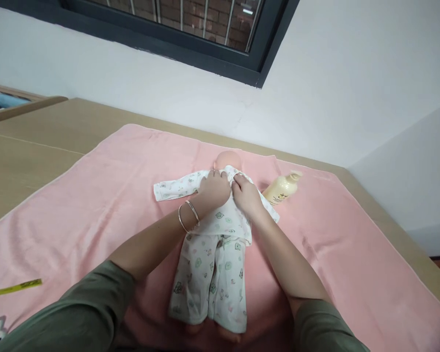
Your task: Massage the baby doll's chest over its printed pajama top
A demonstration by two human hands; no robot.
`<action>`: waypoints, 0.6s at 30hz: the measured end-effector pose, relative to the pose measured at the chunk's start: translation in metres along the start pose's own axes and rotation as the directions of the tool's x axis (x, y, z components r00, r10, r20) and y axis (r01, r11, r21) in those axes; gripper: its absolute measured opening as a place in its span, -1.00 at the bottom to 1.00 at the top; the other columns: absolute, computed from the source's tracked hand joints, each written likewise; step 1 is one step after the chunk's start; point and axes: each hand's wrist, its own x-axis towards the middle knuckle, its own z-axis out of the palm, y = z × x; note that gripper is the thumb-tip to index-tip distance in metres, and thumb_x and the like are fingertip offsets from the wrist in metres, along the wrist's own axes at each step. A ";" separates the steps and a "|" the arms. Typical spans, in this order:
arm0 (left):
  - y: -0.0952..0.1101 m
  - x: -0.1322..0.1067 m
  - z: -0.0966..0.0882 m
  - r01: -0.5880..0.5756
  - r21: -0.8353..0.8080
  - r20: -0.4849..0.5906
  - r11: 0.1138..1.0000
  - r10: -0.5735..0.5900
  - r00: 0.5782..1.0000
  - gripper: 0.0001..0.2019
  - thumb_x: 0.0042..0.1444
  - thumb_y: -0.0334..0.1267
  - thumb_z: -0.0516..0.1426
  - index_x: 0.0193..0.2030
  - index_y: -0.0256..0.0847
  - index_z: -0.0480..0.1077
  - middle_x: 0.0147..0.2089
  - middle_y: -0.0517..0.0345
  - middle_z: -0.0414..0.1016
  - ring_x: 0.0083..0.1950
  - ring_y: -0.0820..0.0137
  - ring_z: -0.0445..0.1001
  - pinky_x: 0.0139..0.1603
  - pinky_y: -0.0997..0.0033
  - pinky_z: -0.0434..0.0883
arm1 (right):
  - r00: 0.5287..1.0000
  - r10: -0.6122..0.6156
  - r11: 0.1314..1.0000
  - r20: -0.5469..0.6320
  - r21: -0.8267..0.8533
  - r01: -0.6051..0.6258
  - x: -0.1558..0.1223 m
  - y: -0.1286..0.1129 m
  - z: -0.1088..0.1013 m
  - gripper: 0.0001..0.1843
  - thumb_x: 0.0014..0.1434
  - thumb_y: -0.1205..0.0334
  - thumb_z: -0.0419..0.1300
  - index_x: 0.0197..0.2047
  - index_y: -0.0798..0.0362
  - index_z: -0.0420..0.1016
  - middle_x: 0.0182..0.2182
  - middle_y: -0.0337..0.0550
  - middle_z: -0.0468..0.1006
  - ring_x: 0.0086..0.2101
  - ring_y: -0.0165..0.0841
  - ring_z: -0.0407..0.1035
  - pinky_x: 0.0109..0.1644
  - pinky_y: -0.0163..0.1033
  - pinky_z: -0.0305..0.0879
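A baby doll lies on its back, dressed in a white printed long-sleeved shirt and matching trousers. Its smooth round head points away from me, and its feet show below the trouser legs. Just under the head, my left hand, with a silver bangle at the wrist, has its fingers curled on the shirt's upper front. Close beside it, my right hand pinches the shirt near the collar. What exactly lies under the fingertips is hidden. One sleeve stretches out to the left.
Beneath the doll, a pink blanket covers much of the wooden surface. A cream pump bottle leans or lies right of the shirt. A yellow strip is at the lower left. Behind are a white wall and a dark-framed window.
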 end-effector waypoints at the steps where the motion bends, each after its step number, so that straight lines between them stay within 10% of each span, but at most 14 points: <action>1: 0.003 -0.003 0.002 -0.004 0.007 -0.004 1.000 0.004 1.000 -0.60 0.33 -0.30 -0.01 0.25 -0.36 0.34 0.27 -0.40 0.42 0.37 -0.05 0.31 0.28 -0.03 0.34 | 1.000 -0.001 1.000 -0.002 0.007 0.001 0.004 0.006 0.000 -0.66 0.34 0.24 -0.11 -0.16 0.02 0.50 -0.07 0.07 0.61 -0.01 -0.12 0.44 0.17 -0.02 0.34; 12: -0.018 0.016 -0.005 -0.028 -0.058 -0.024 0.998 0.026 0.999 -0.65 0.36 -0.30 -0.08 0.06 -0.31 0.47 0.14 -0.19 0.55 0.18 0.12 0.50 0.27 0.10 0.37 | 0.997 0.050 0.981 0.051 -0.192 -0.039 -0.013 -0.016 0.009 -0.43 0.39 0.32 -0.13 0.35 0.35 0.32 0.36 0.26 0.34 0.38 -0.04 0.18 0.47 0.04 0.06; 18: -0.011 0.016 0.010 0.077 -0.107 -0.168 0.991 -0.095 0.981 -0.64 0.34 -0.31 -0.04 0.14 -0.29 0.46 0.26 -0.16 0.51 0.29 0.10 0.44 0.36 0.05 0.27 | 0.992 0.100 0.980 0.075 -0.181 -0.085 -0.017 -0.022 0.009 -0.44 0.40 0.26 -0.08 0.39 0.20 0.34 0.39 0.11 0.32 0.40 -0.07 0.16 0.48 0.03 0.07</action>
